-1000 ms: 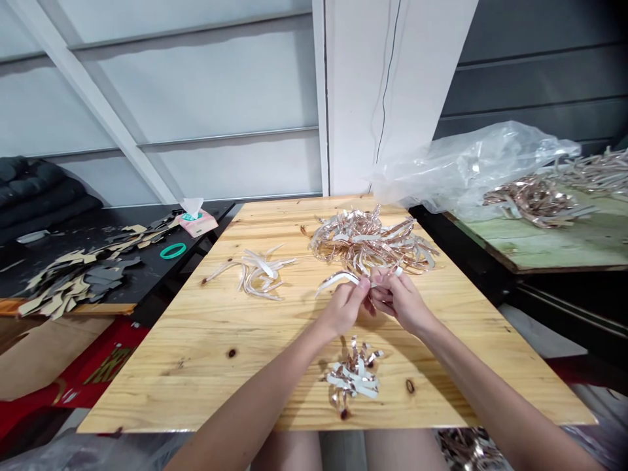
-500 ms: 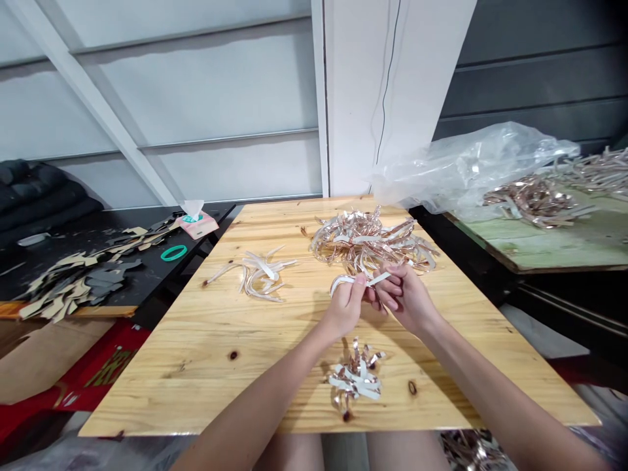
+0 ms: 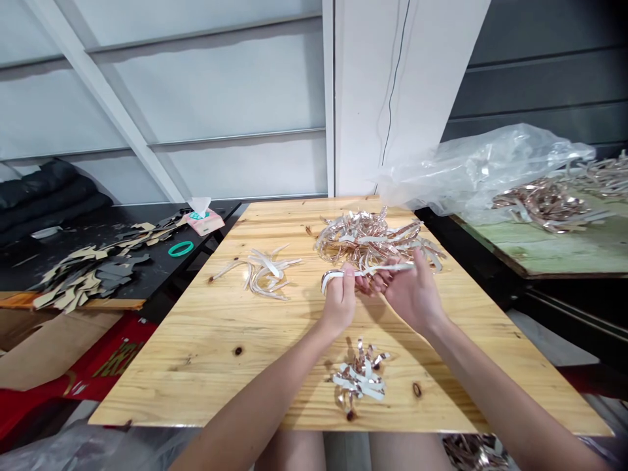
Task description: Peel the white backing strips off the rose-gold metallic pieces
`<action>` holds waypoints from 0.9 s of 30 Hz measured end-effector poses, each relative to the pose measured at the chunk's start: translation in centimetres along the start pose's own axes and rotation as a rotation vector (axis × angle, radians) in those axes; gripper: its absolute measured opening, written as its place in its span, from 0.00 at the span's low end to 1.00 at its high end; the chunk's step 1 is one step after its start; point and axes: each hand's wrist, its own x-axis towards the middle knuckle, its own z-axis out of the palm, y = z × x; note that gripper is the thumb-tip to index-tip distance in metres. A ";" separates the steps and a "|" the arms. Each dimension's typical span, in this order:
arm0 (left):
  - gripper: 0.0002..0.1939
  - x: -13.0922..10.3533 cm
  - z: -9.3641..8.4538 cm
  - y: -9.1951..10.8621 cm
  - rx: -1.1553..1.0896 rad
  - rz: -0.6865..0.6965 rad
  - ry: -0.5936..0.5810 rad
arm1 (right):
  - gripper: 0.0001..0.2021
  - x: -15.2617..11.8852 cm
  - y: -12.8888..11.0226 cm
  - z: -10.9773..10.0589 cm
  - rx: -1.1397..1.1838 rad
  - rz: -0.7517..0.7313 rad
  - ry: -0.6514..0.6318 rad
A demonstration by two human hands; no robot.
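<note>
My left hand (image 3: 339, 299) pinches a narrow white-faced strip (image 3: 383, 268) between thumb and fingers, its near end curling over to the left. The strip runs across to my right hand (image 3: 416, 294), where its other end meets the thumb; the palm is turned up and the fingers curl below the strip. Just beyond both hands lies a large tangled pile of shiny copper-and-white strips (image 3: 363, 229). A smaller heap of pale strips (image 3: 265, 271) sits to the left. Nearer my body is a small cluster of short, curled copper-and-white pieces (image 3: 360, 379).
All this lies on a wooden table (image 3: 196, 373). At left, a black table (image 3: 161, 281) bears grey and beige scraps (image 3: 105, 275), a green ring (image 3: 180, 248) and a tissue box (image 3: 206, 222). At right, a clear plastic bag (image 3: 481, 170) and more copper strips (image 3: 549, 206) rest on a green-topped table (image 3: 540, 252).
My hands have moved apart, drawing the strip straighter between them. My right hand has turned its palm more upward and its fingers have loosened. The view has shifted slightly.
</note>
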 end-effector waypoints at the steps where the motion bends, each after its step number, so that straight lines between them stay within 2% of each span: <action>1: 0.25 -0.1 -0.1 0.3 0.028 0.022 -0.001 | 0.23 0.0 0.4 0.0 -0.108 -0.047 0.004; 6: 0.23 -0.5 -0.1 1.1 0.239 0.138 0.004 | 0.19 -0.4 1.9 -0.6 -0.700 -0.195 -0.073; 8: 0.22 -0.5 -0.1 1.1 0.315 0.153 -0.005 | 0.18 -0.6 1.9 -0.9 -0.830 -0.251 -0.087; 11: 0.19 -0.4 -0.1 1.1 0.390 0.169 -0.055 | 0.14 -0.8 1.6 -1.0 -0.903 -0.334 -0.113; 14: 0.18 -0.4 -0.1 1.2 0.381 0.151 -0.105 | 0.14 -1.0 1.4 -0.9 -0.916 -0.365 -0.116; 19: 0.16 -0.4 -0.2 0.9 0.355 0.114 -0.147 | 0.14 -1.0 1.5 -1.0 -0.884 -0.332 -0.122; 23: 0.16 -0.3 -0.1 0.3 0.228 0.083 -0.233 | 0.16 -1.0 1.5 -0.7 -0.638 -0.230 -0.142; 27: 0.22 -0.3 0.0 0.2 0.113 0.047 -0.229 | 0.16 -0.8 0.7 -0.1 -0.326 -0.091 -0.092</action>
